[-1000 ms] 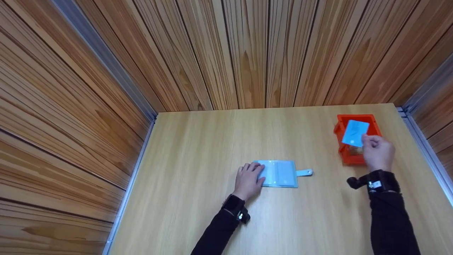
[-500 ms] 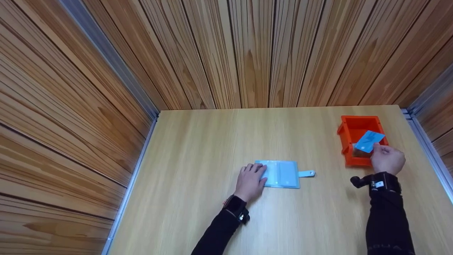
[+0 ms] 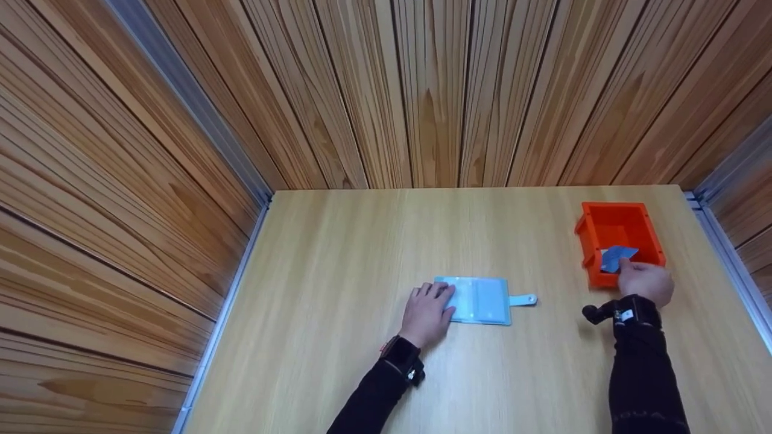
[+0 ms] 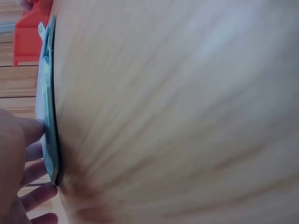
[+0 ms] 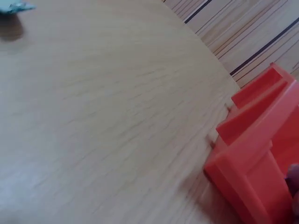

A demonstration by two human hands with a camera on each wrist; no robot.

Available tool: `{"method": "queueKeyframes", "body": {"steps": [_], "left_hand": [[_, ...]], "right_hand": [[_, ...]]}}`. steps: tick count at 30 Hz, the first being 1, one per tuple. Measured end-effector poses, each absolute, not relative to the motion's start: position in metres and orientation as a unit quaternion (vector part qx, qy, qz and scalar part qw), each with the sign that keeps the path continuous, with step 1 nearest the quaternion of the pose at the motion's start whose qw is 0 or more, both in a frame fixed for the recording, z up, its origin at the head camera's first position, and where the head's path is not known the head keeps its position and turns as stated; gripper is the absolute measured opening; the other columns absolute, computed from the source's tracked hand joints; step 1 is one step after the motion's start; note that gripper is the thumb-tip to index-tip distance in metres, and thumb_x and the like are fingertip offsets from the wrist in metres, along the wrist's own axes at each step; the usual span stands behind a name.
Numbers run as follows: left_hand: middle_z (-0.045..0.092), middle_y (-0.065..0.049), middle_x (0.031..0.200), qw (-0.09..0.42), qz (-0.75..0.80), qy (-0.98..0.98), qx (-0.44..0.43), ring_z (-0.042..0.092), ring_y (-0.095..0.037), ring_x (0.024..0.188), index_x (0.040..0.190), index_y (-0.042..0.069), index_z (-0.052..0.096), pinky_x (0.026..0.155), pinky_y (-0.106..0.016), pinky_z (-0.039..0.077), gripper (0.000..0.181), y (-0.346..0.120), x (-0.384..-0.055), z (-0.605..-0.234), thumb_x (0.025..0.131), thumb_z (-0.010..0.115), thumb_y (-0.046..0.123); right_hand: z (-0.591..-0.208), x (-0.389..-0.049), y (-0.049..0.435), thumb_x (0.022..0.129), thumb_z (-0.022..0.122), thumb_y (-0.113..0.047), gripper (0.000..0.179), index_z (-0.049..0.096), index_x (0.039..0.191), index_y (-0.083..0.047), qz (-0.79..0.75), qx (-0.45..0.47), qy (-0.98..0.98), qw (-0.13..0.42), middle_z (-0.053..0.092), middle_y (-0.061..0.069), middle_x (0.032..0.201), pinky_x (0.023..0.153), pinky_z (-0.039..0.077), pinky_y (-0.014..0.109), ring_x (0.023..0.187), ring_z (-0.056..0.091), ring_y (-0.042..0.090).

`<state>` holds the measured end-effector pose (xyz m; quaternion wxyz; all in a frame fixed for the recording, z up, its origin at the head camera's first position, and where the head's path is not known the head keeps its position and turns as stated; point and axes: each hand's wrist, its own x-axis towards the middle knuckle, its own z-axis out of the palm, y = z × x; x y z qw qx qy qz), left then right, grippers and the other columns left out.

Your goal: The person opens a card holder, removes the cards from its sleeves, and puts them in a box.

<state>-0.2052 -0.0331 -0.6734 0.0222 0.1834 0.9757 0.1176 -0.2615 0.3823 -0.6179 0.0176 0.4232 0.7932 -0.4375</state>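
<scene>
A light blue card holder (image 3: 491,301) lies unfolded on the table, its snap strap (image 3: 523,300) pointing right. My left hand (image 3: 427,314) rests on the holder's left end with fingers spread over the cover; in the left wrist view the holder (image 4: 48,98) appears edge-on, close to the fingers. My right hand (image 3: 646,282) pinches a blue card (image 3: 614,257) by its near edge. That card is low over the near part of an orange bin (image 3: 615,208), tilted. The right wrist view catches the bin's side wall (image 5: 254,154), with only fingertips at the edge.
The wooden table (image 3: 350,241) is bounded by plank walls (image 3: 422,90) at the back and sides. A metal rail (image 3: 235,289) runs along the left edge. The bin stands near the back right corner.
My right hand has brought the blue card down and toward me, from above the bin to its near end. My left hand has stayed on the holder.
</scene>
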Motion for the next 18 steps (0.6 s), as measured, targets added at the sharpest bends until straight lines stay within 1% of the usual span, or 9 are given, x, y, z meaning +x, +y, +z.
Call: {"method": "queueKeyframes", "body": {"steps": [2, 4, 6, 8, 11, 14, 18], "left_hand": [[0.053, 0.005, 0.15, 0.019, 0.121, 0.976, 0.182, 0.048, -0.018, 0.138, 0.154, 0.026, 0.05, 0.108, -0.037, 0.039, 0.05, -0.033, -0.2047, -0.6738, 0.107, 0.05, 0.043], [0.053, 0.005, 0.15, 0.017, 0.119, 0.976, 0.182, 0.048, -0.018, 0.138, 0.154, 0.026, 0.05, 0.108, -0.038, 0.039, 0.05, -0.0331, -0.2047, -0.6738, 0.107, 0.049, 0.043], [0.053, 0.005, 0.15, 0.016, 0.118, 0.976, 0.182, 0.047, -0.018, 0.138, 0.154, 0.026, 0.05, 0.108, -0.037, 0.039, 0.049, -0.0333, -0.2045, -0.6739, 0.108, 0.049, 0.043], [0.053, 0.005, 0.15, 0.013, 0.117, 0.976, 0.184, 0.048, -0.018, 0.137, 0.154, 0.026, 0.051, 0.108, -0.038, 0.039, 0.049, -0.0332, -0.2041, -0.6739, 0.108, 0.048, 0.043], [0.055, 0.005, 0.148, 0.0, 0.12, 0.975, 0.189, 0.05, -0.019, 0.135, 0.152, 0.025, 0.053, 0.106, -0.038, 0.04, 0.048, -0.0334, -0.2033, -0.6742, 0.107, 0.05, 0.041], [0.056, 0.004, 0.146, -0.01, 0.123, 0.974, 0.191, 0.051, -0.019, 0.133, 0.15, 0.024, 0.055, 0.105, -0.039, 0.041, 0.047, -0.0337, -0.2026, -0.6736, 0.106, 0.053, 0.04], [0.056, 0.004, 0.147, -0.007, 0.126, 0.974, 0.189, 0.05, -0.019, 0.134, 0.151, 0.024, 0.055, 0.106, -0.039, 0.041, 0.047, -0.0336, -0.2026, -0.6721, 0.106, 0.052, 0.04]], "right_hand": [[-0.6165, -0.2622, 0.3817, 0.104, 0.056, -0.044, 0.054, 0.059, 0.144, -0.008, -0.426, 0.424, 0.799, 0.028, 0.062, 0.015, 0.143, 0.1, 0.05, 0.041, 0.117, 0.064, 0.032], [-0.6154, -0.2633, 0.3812, 0.103, 0.058, -0.042, 0.054, 0.061, 0.142, -0.004, -0.413, 0.425, 0.805, 0.034, 0.066, 0.017, 0.137, 0.094, 0.05, 0.04, 0.109, 0.067, 0.033], [-0.6144, -0.2649, 0.3804, 0.103, 0.061, -0.04, 0.055, 0.063, 0.138, 0.002, -0.395, 0.425, 0.814, 0.036, 0.072, 0.021, 0.126, 0.088, 0.049, 0.038, 0.099, 0.068, 0.032], [-0.6138, -0.2665, 0.3793, 0.102, 0.063, -0.038, 0.054, 0.065, 0.133, 0.007, -0.367, 0.425, 0.826, 0.038, 0.074, 0.024, 0.111, 0.082, 0.047, 0.038, 0.093, 0.067, 0.033], [-0.6138, -0.2687, 0.3767, 0.101, 0.065, -0.036, 0.055, 0.064, 0.127, 0.012, -0.326, 0.424, 0.844, 0.04, 0.072, 0.024, 0.095, 0.079, 0.045, 0.04, 0.094, 0.064, 0.037], [-0.6141, -0.2703, 0.3745, 0.1, 0.066, -0.036, 0.055, 0.063, 0.121, 0.015, -0.286, 0.422, 0.859, 0.044, 0.068, 0.022, 0.09, 0.077, 0.045, 0.041, 0.095, 0.061, 0.038], [-0.6134, -0.2718, 0.3731, 0.1, 0.064, -0.032, 0.048, 0.064, 0.115, 0.014, -0.255, 0.418, 0.87, 0.05, 0.065, 0.021, 0.088, 0.073, 0.042, 0.04, 0.093, 0.059, 0.038]]}}
